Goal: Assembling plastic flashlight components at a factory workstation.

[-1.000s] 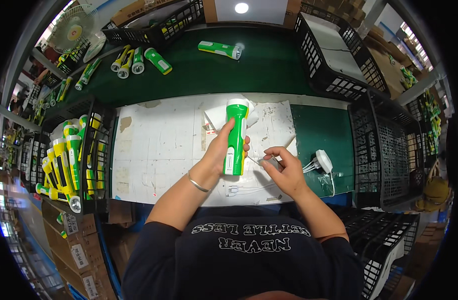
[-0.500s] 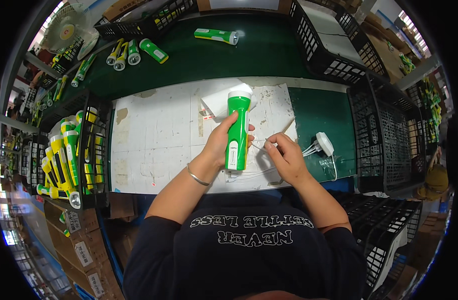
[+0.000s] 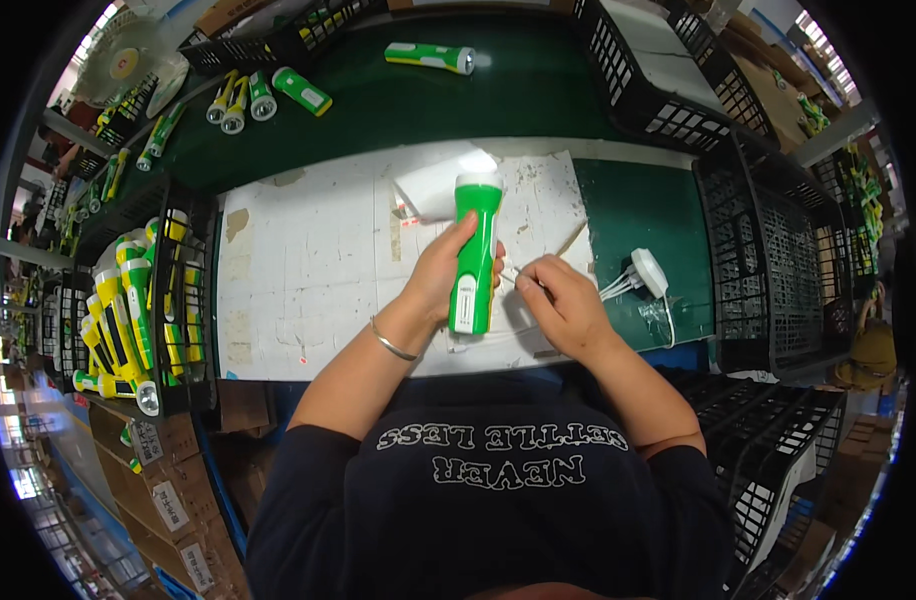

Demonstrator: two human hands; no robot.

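Note:
My left hand (image 3: 440, 268) is wrapped round a green flashlight (image 3: 475, 235) with a white head, held over the white work sheet. The flashlight's head points away from me, and a bright patch lies just beyond it. Close to its right side, my right hand (image 3: 566, 305) pinches the end of a thin white cable (image 3: 510, 276). Whether the cable's tip touches the flashlight, I cannot tell. White cables run from a white charger block (image 3: 649, 271) on the green tabletop to the right. A white paper piece (image 3: 428, 190) lies behind the flashlight.
A black crate (image 3: 168, 300) full of green and yellow flashlights stands at left. Several more flashlights (image 3: 303, 92) lie at the far left, and another flashlight (image 3: 430, 57) glows at the back. Black crates (image 3: 778, 270) flank the right side. A thin stick (image 3: 571, 238) lies behind my right hand.
The whole view has shifted slightly. My right hand has moved a little up and left with the cable end, and its fingers have shifted. My left hand keeps hold of the flashlight.

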